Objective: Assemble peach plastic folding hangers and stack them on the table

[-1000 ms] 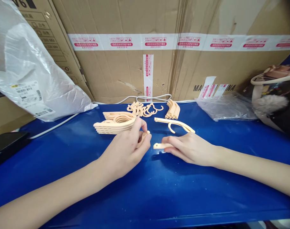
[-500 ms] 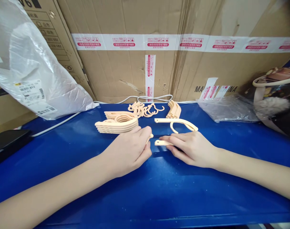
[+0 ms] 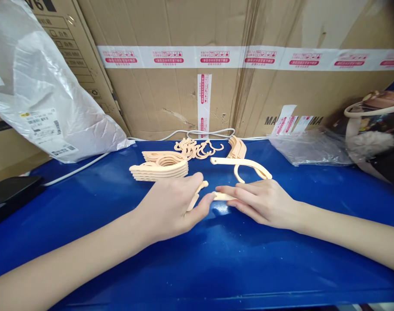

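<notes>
My left hand (image 3: 171, 205) is closed around a small cream plastic hanger piece (image 3: 194, 201), mostly hidden by the fingers. Its thumb reaches right and touches the holed end of a cream hanger arm (image 3: 222, 196). My right hand (image 3: 262, 201) pinches that arm between fingers and thumb. Just beyond the right fingers, a longer curved hanger arm (image 3: 239, 162) with a rounded bar under it shows; whether the right hand bears it is unclear. A neat stack of cream hanger parts (image 3: 160, 172) stands just beyond the left hand.
Loose cream hooks (image 3: 197, 149) lie at the back, beside stacked curved arms (image 3: 237, 148). A white cable (image 3: 77, 168) runs along the cardboard box (image 3: 171, 95). On the blue table (image 3: 216, 268) are a black phone-like object (image 3: 12, 196), a white parcel bag (image 3: 54, 95) and a clear plastic bag (image 3: 310, 147).
My left thumb has stretched out to the right onto the end of the right hand's piece. The left hand's piece shows more. My right hand has shifted slightly right.
</notes>
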`<state>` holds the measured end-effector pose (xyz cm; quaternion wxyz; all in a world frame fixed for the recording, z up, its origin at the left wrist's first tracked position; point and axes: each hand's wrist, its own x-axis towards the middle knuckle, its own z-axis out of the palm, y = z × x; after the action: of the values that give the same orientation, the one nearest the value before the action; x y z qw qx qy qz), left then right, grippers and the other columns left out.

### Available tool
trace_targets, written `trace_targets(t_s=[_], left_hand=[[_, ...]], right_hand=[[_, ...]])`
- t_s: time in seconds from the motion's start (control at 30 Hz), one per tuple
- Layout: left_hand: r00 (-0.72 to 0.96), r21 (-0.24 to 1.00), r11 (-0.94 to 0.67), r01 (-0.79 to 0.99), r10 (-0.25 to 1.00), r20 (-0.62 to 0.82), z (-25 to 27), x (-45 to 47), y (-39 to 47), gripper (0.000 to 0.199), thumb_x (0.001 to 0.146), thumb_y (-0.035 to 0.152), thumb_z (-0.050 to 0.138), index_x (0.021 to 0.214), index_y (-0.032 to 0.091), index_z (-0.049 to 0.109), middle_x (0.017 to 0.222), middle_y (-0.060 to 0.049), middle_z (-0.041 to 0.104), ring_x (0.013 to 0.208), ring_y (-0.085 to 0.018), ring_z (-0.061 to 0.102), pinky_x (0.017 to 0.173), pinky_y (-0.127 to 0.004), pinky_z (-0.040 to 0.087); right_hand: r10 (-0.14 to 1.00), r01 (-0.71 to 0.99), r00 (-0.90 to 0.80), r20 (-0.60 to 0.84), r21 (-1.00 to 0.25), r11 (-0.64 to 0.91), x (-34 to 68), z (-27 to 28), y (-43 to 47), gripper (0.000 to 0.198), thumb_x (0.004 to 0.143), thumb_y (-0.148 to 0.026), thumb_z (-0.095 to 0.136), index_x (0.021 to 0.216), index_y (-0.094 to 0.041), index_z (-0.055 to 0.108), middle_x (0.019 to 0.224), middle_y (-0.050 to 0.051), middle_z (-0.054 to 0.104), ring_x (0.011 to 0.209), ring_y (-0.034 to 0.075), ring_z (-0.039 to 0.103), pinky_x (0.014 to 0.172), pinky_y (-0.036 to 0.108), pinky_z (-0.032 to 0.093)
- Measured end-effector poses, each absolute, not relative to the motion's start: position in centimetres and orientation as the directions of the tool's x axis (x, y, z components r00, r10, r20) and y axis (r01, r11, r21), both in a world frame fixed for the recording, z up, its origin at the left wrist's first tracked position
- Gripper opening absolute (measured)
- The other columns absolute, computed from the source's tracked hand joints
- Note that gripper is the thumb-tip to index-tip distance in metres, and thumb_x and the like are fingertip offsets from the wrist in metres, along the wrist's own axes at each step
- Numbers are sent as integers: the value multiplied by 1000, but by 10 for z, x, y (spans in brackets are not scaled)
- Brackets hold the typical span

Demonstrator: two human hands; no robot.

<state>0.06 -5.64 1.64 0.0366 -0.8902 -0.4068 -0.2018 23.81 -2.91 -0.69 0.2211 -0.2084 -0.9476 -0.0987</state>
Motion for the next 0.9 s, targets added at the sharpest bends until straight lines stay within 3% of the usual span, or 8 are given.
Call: trace_targets(t_s=[0.13, 0.27, 0.43, 0.6, 0.7, 0.9], left_hand=[[604, 180, -673, 717, 730, 320, 18, 5, -58, 22, 97, 28, 25, 84, 20, 40, 72, -1, 52, 60, -17, 50, 56, -29, 35], [627, 192, -691, 697, 717, 303, 16, 4, -55, 23, 100, 30, 26, 88, 20, 43, 77, 0, 52, 65, -17, 51, 58, -28, 36], [665, 183, -725, 664, 685, 298, 15, 2, -53, 27, 101, 28, 23, 89, 19, 46, 82, -1, 54, 73, -18, 54, 64, -30, 39], [669, 207, -717, 665, 696, 262, 14, 3, -53, 28, 100, 26, 22, 84, 20, 44, 71, 2, 55, 59, -15, 53, 54, -28, 35], [678, 107, -720, 686, 686, 264, 12, 3, -52, 25, 97, 26, 25, 84, 20, 44, 63, 3, 56, 51, -15, 52, 48, -27, 31], [713, -247, -670, 700, 632, 303, 8, 2, -53, 35, 100, 43, 30, 90, 16, 50, 67, -2, 65, 53, -19, 63, 42, -27, 31]], right_hand=[[427, 481, -763, 484, -16, 877, 239, -8, -27, 32, 101, -28, 36, 121, -15, 57, 96, 5, 74, 74, 16, 70, 62, 26, 51], [482, 505, -734, 479, -88, 858, 239, -9, -25, 31, 100, -29, 37, 122, -17, 57, 101, 5, 73, 75, 16, 70, 62, 26, 50], [450, 493, -748, 487, -45, 869, 240, -8, -26, 30, 100, -29, 38, 121, -19, 57, 93, 3, 74, 71, 15, 68, 59, 26, 47], [381, 485, -766, 518, 77, 871, 239, -8, -27, 31, 101, -28, 38, 122, -16, 58, 75, 0, 69, 62, 12, 64, 54, 25, 43], [344, 495, -772, 535, 164, 854, 239, -8, -27, 31, 101, -28, 38, 119, -17, 61, 66, -3, 64, 58, 11, 62, 52, 25, 40], [288, 481, -784, 550, 245, 842, 238, -7, -29, 32, 101, -28, 37, 113, -16, 64, 63, -3, 62, 53, 10, 59, 51, 24, 39]])
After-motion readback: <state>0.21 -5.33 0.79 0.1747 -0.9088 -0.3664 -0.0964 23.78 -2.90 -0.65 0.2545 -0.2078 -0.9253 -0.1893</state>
